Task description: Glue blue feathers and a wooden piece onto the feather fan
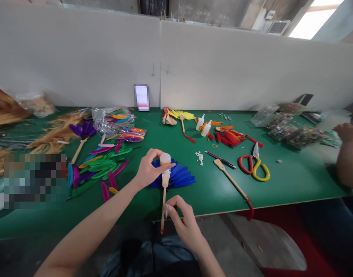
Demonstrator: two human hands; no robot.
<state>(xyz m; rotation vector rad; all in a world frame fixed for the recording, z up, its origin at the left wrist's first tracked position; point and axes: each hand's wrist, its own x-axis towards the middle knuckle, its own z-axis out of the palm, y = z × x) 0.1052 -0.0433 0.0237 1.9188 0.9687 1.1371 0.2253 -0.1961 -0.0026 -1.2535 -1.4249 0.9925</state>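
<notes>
Bottle [165,158] in left hand [148,170]

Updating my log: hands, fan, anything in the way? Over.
Left hand grips upended bottle over blue fan. Right hand at its handle. Scissors off to right.

The feather fan [180,176] is deep blue, its handle [164,195] pale tan. Plain green covers the tabletop [156,134]; the scissors [255,154] are red, yellow and silver. Another fan [182,116] is bright yellow.
</notes>
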